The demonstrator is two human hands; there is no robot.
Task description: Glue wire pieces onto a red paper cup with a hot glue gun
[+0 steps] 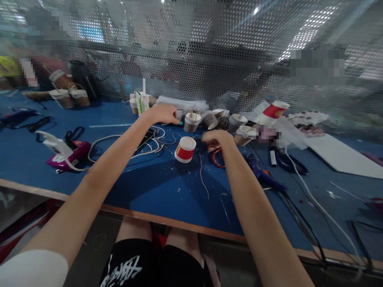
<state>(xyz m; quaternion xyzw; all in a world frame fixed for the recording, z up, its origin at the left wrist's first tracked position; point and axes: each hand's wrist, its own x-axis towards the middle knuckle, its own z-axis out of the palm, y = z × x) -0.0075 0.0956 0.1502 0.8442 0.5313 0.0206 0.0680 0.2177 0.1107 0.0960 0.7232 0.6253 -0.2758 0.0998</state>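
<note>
A red and white paper cup (185,150) rests upside down in the middle of the blue table. Behind it, my left hand (167,114) reaches out beside a small cup wrapped in grey twine (191,122). Its fingers are partly spread, and a teal-painted nail shows near that cup's base; I see nothing held. To the right of the paper cup, my right hand (218,137) is low over the table with curled fingers. Something reddish shows under its palm, too blurred to name. Close below lies a red loop handle (218,158), perhaps of scissors.
More twine-wrapped cups (237,122) stand at the back, near a tilted red and white cup (273,112). A blue glue gun (265,173) and pliers (290,161) lie right. At left is a purple power strip (70,155) with white cables. A perforated metal screen (179,52) rises behind.
</note>
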